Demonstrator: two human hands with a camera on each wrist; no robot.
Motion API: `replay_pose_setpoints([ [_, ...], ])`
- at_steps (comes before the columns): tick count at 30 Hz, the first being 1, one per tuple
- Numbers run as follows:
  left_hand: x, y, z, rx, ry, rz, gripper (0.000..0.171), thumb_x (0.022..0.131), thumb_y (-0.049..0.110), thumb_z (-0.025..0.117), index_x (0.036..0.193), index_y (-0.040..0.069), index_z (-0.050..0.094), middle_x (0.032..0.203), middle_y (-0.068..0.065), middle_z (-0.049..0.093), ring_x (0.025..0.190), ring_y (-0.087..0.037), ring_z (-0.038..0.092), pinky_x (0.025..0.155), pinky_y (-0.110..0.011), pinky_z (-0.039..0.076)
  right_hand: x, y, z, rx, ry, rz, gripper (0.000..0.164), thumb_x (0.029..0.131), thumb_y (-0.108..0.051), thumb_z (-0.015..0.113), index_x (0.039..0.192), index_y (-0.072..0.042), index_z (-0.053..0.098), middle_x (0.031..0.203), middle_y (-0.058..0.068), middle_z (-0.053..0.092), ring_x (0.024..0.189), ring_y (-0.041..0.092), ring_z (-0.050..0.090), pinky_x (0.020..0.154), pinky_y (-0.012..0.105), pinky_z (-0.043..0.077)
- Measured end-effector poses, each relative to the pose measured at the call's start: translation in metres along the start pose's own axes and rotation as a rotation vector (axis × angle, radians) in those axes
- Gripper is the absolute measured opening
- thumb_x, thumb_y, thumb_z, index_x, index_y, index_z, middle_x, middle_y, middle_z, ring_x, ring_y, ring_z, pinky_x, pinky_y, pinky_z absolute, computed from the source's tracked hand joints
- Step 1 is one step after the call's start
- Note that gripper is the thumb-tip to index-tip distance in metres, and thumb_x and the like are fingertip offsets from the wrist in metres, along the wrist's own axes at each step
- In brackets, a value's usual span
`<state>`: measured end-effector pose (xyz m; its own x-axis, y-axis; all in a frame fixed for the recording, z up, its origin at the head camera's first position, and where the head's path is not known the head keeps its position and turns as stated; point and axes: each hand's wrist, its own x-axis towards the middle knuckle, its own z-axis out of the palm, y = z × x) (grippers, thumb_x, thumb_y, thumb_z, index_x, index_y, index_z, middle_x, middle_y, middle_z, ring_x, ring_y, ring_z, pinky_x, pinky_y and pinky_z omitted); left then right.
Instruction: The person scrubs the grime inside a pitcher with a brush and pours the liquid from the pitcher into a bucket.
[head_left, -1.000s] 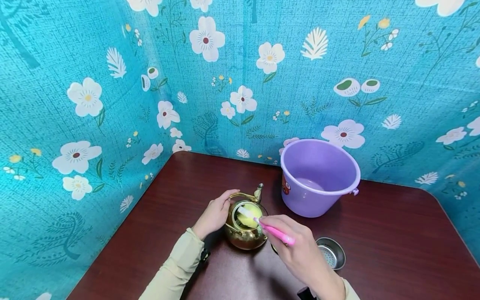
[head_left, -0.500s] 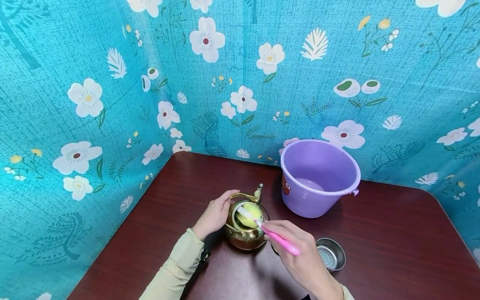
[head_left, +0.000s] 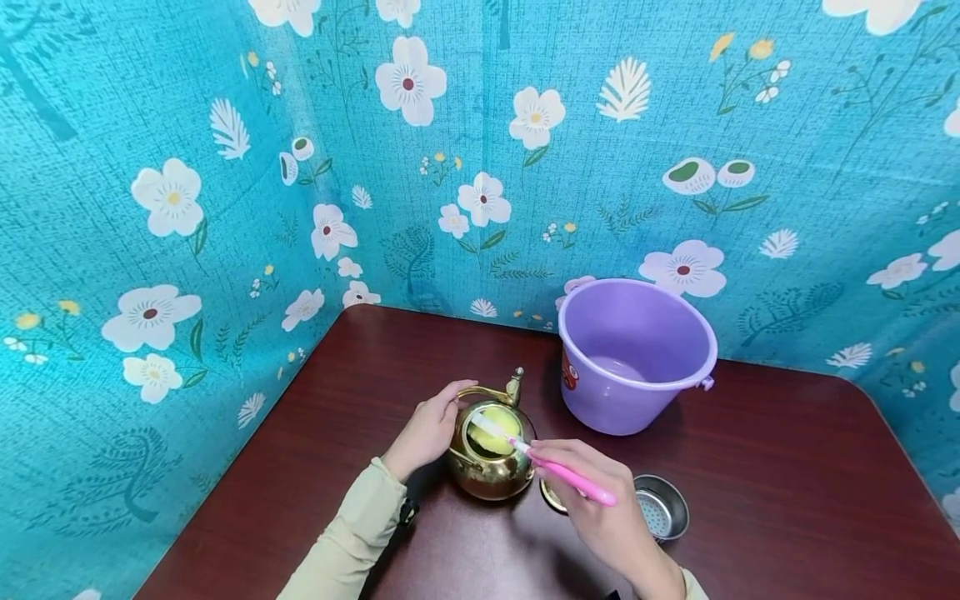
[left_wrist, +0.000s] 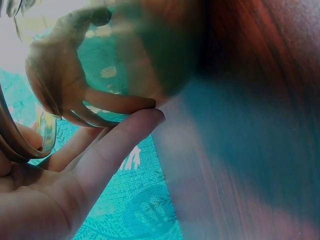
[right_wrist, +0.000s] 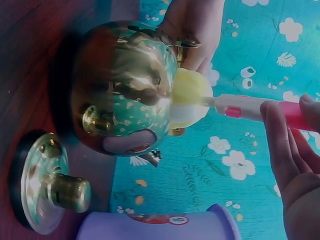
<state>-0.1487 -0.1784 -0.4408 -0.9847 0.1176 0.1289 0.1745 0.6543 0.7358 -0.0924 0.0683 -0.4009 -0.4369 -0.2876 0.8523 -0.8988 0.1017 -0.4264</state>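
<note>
A shiny brass teapot [head_left: 491,482] stands lidless on the table, its round mouth facing up. My left hand [head_left: 423,429] holds it on the left, by the arched handle [head_left: 483,390]; in the left wrist view a finger [left_wrist: 122,135] lies against the polished body. Between the fingers and thumb of my right hand [head_left: 600,504] is the pink handle [head_left: 577,482] of a sponge brush. Its yellow sponge head [right_wrist: 192,90] sits at the teapot's mouth, partly above the rim. The brass lid [right_wrist: 45,187] lies beside the pot, mostly behind my right hand in the head view.
A purple bucket [head_left: 611,408] stands behind and right of the teapot. Close by my right hand lies a small metal strainer cup [head_left: 663,510] with a perforated bottom. Blue flowered cloth [head_left: 480,167] hangs along the table's back and left edges.
My right hand has shifted a little right and toward me, drawing the brush handle with it. The sponge head stays at the teapot's mouth. My left hand and the teapot keep their place.
</note>
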Motion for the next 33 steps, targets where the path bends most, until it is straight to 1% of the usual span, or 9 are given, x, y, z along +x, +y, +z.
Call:
replay_pose_setpoints([
  [3, 0.0, 0.0, 0.0, 0.011, 0.004, 0.002, 0.039, 0.101, 0.006, 0.038, 0.134, 0.019, 0.054, 0.109, -0.011, 0.071, 0.104, -0.022, 0.067, 0.08, -0.036, 0.048, -0.002, 0.005, -0.001, 0.045, 0.02, 0.029, 0.021, 0.08, 0.003, 0.072, 0.1, -0.003, 0.074, 0.097, 0.016, 0.072, 0.096, 0.018, 0.069, 0.091, 0.019, 0.049],
  [6, -0.001, 0.001, 0.0, 0.01, 0.005, -0.001, 0.039, 0.101, 0.006, 0.038, 0.135, 0.018, 0.054, 0.109, -0.011, 0.071, 0.104, -0.022, 0.067, 0.081, -0.036, 0.049, -0.004, 0.009, -0.002, 0.14, 0.03, 0.078, 0.027, 0.076, 0.015, 0.069, 0.101, 0.004, 0.072, 0.097, 0.02, 0.071, 0.096, 0.018, 0.069, 0.087, 0.021, 0.052],
  [9, -0.001, 0.002, 0.0, 0.002, 0.005, -0.002, 0.039, 0.101, 0.006, 0.038, 0.135, 0.017, 0.054, 0.11, -0.012, 0.071, 0.105, -0.023, 0.067, 0.085, -0.038, 0.049, -0.006, 0.011, -0.003, 0.293, 0.027, 0.19, 0.034, 0.075, 0.026, 0.061, 0.105, 0.012, 0.067, 0.098, 0.025, 0.069, 0.094, 0.015, 0.069, 0.079, 0.025, 0.055],
  [11, -0.001, 0.002, 0.0, -0.006, 0.006, -0.003, 0.039, 0.101, 0.006, 0.038, 0.135, 0.016, 0.054, 0.11, -0.013, 0.07, 0.106, -0.023, 0.067, 0.087, -0.039, 0.05, -0.007, 0.012, -0.004, 0.377, 0.025, 0.274, 0.034, 0.078, 0.028, 0.056, 0.109, 0.015, 0.063, 0.1, 0.026, 0.068, 0.091, 0.015, 0.07, 0.074, 0.028, 0.056],
  [13, -0.002, 0.003, 0.0, -0.01, 0.008, -0.003, 0.039, 0.101, 0.005, 0.038, 0.134, 0.016, 0.054, 0.11, -0.013, 0.07, 0.106, -0.023, 0.067, 0.088, -0.04, 0.05, -0.008, 0.013, -0.005, 0.427, 0.028, 0.346, 0.031, 0.082, 0.025, 0.054, 0.11, 0.016, 0.061, 0.102, 0.027, 0.067, 0.089, 0.015, 0.071, 0.073, 0.032, 0.057],
  [15, -0.002, 0.003, 0.0, -0.005, 0.01, 0.003, 0.039, 0.101, 0.005, 0.038, 0.134, 0.017, 0.054, 0.11, -0.013, 0.07, 0.105, -0.023, 0.067, 0.088, -0.04, 0.05, -0.009, 0.016, -0.005, 0.429, 0.028, 0.385, 0.028, 0.084, 0.022, 0.054, 0.11, 0.016, 0.061, 0.103, 0.026, 0.067, 0.089, 0.016, 0.072, 0.072, 0.033, 0.057],
  [22, -0.002, 0.003, 0.0, -0.017, 0.01, 0.008, 0.039, 0.101, 0.005, 0.038, 0.134, 0.018, 0.054, 0.112, -0.014, 0.07, 0.106, -0.023, 0.067, 0.09, -0.041, 0.05, -0.008, 0.024, -0.005, 0.331, 0.032, 0.442, 0.025, 0.086, 0.017, 0.057, 0.109, 0.012, 0.064, 0.101, 0.022, 0.068, 0.082, 0.014, 0.071, 0.069, 0.031, 0.057],
  [29, -0.001, 0.003, 0.0, -0.024, 0.008, 0.005, 0.04, 0.1, 0.004, 0.037, 0.134, 0.019, 0.053, 0.114, -0.015, 0.069, 0.108, -0.025, 0.066, 0.091, -0.042, 0.049, 0.0, 0.025, -0.005, 0.24, 0.045, 0.587, 0.019, 0.091, 0.003, 0.06, 0.109, 0.004, 0.067, 0.096, 0.018, 0.07, 0.077, 0.011, 0.071, 0.068, 0.029, 0.057],
  [33, -0.001, 0.004, 0.0, -0.02, 0.006, 0.004, 0.041, 0.1, 0.003, 0.037, 0.134, 0.019, 0.054, 0.113, -0.015, 0.07, 0.108, -0.025, 0.066, 0.09, -0.042, 0.05, 0.006, 0.028, -0.003, 0.231, 0.07, 0.65, 0.02, 0.092, -0.002, 0.06, 0.11, 0.002, 0.067, 0.091, 0.019, 0.071, 0.074, 0.012, 0.07, 0.066, 0.029, 0.057],
])
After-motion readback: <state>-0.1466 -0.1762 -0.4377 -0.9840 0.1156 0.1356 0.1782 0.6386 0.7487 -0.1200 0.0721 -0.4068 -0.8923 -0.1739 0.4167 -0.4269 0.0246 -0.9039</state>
